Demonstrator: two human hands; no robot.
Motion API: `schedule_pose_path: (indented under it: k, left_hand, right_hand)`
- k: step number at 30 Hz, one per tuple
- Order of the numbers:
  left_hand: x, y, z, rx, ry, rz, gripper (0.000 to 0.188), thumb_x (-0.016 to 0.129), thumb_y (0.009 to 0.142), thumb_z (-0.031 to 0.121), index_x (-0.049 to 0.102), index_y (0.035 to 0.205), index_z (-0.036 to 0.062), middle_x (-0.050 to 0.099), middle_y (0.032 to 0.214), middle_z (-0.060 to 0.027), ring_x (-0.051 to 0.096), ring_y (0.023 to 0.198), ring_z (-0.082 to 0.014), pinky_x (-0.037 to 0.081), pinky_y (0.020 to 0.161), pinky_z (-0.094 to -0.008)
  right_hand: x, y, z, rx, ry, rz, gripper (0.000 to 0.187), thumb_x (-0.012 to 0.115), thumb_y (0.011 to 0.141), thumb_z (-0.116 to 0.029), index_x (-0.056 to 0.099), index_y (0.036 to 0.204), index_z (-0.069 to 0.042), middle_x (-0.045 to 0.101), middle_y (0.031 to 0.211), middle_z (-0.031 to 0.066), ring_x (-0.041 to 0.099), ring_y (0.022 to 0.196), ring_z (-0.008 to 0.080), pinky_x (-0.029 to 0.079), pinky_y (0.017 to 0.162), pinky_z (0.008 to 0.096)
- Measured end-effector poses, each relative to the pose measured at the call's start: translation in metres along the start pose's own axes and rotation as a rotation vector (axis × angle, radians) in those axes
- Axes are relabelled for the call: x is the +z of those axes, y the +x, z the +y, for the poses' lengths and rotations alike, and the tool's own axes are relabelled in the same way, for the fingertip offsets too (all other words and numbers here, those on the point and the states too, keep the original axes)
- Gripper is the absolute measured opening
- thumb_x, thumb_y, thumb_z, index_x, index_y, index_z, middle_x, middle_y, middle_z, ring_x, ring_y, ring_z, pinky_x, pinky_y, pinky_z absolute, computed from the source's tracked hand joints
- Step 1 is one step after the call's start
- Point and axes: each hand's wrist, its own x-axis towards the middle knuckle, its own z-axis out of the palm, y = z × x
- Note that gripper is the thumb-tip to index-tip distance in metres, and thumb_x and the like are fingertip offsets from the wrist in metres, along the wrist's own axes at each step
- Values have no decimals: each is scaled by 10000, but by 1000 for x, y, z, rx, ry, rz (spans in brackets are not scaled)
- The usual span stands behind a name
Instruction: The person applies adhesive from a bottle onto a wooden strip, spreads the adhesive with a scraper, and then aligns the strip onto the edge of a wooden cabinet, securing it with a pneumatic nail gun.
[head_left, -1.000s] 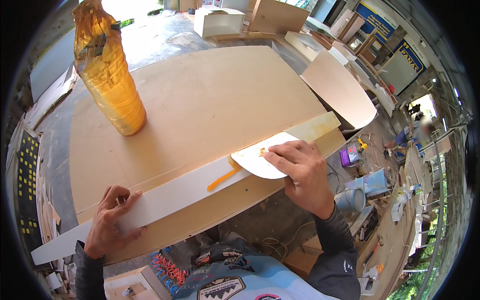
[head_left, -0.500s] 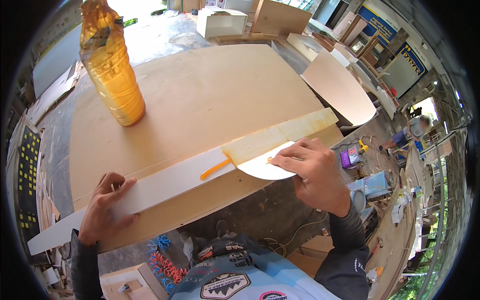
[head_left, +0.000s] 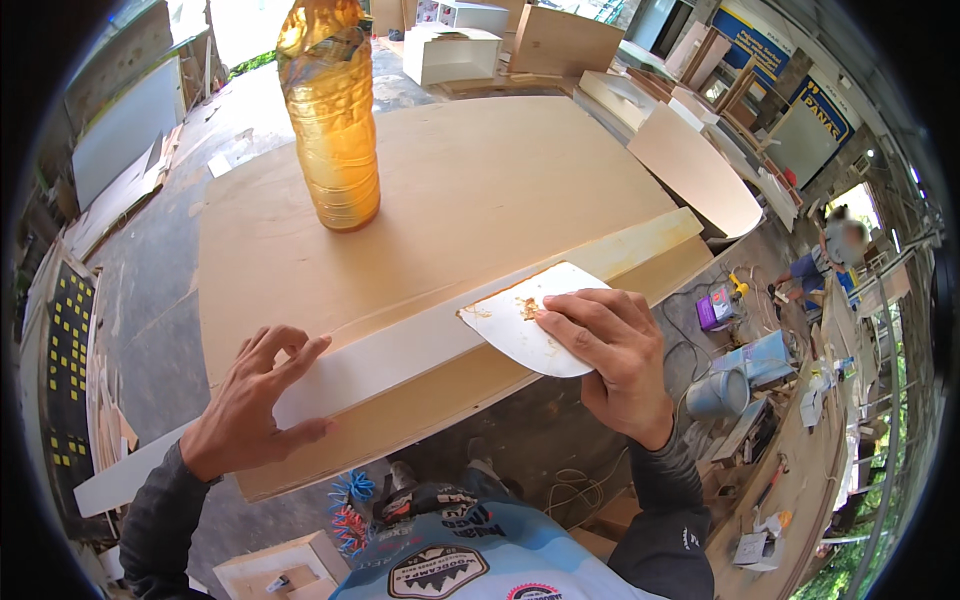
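In the head view, the left hand (head_left: 265, 400) lies over the left part of a long white strip (head_left: 400, 357), fingers spread apart and thumb toward the near side. It appears placed to steady the strip, though whether the palm presses down cannot be told. The right hand (head_left: 622, 355) is clamped on a rounded white spreader (head_left: 560, 335), fingers on top and the thumb mostly hidden, presumably underneath. This grip leaves the straight edge free across the strip, while the curved side juts past the strip's near edge. Amber residue (head_left: 530, 308) marks the spreader, and a yellowish film (head_left: 650, 243) covers the strip's far right part.

The strip runs along the near side of a broad tan table (head_left: 480, 170), its left end reaching beyond it. A clear bottle with amber contents (head_left: 335, 150) stands upright toward the far left, apart from both hands, perhaps to leave the strip accessible.

Around the table is a cluttered workshop: an open white cabinet (head_left: 452, 58) at the far side, a curved panel (head_left: 695, 170) to the far right, a bucket (head_left: 718, 393) on the right, and a co-worker (head_left: 832, 250) beyond.
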Motion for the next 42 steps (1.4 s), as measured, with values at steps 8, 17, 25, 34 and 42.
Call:
schedule_pose_path:
  k: [8, 17, 25, 34, 42]
  left_hand:
    - [16, -17, -23, 5, -142, 7, 761, 843, 718, 237, 577, 1376, -39, 534, 1094, -167, 524, 1001, -327, 472, 899, -425]
    - [18, -14, -25, 38, -147, 25, 745, 835, 695, 200, 572, 1354, -27, 513, 1072, -164, 515, 969, -332, 474, 874, -433]
    - [11, -13, -20, 6, -135, -34, 663, 798, 776, 264, 566, 1297, -74, 521, 1091, -176, 529, 1045, -352, 489, 913, -440]
    - [10, -12, -18, -6, -136, -55, 661, 793, 788, 271, 561, 1297, -83, 512, 1100, -189, 522, 1052, -360, 481, 934, -440]
    - [10, -13, -20, 24, -150, -28, 664, 786, 789, 258, 556, 1295, -106, 507, 1110, -194, 518, 1073, -365, 479, 952, -440]
  right_hand:
    - [16, 2, -13, 65, -85, -45, 509, 616, 692, 64, 752, 1156, -94, 739, 1163, 60, 667, 1101, 262, 477, 947, 422]
    - [29, 9, 3, 93, -105, -33, 515, 600, 696, 86, 759, 1149, -102, 750, 1163, 47, 670, 1112, 264, 478, 951, 413]
    - [33, 6, 2, 93, -126, -37, 521, 605, 693, 85, 756, 1155, -101, 744, 1174, 44, 661, 1121, 262, 470, 959, 411]
    - [28, 8, -1, 124, -110, -114, 551, 611, 648, 104, 761, 1138, -95, 747, 1168, 47, 654, 1117, 263, 492, 929, 405]
    - [1, 21, 6, 99, -69, -141, 437, 657, 722, 92, 760, 1098, -106, 750, 1084, 42, 668, 1041, 252, 499, 907, 417]
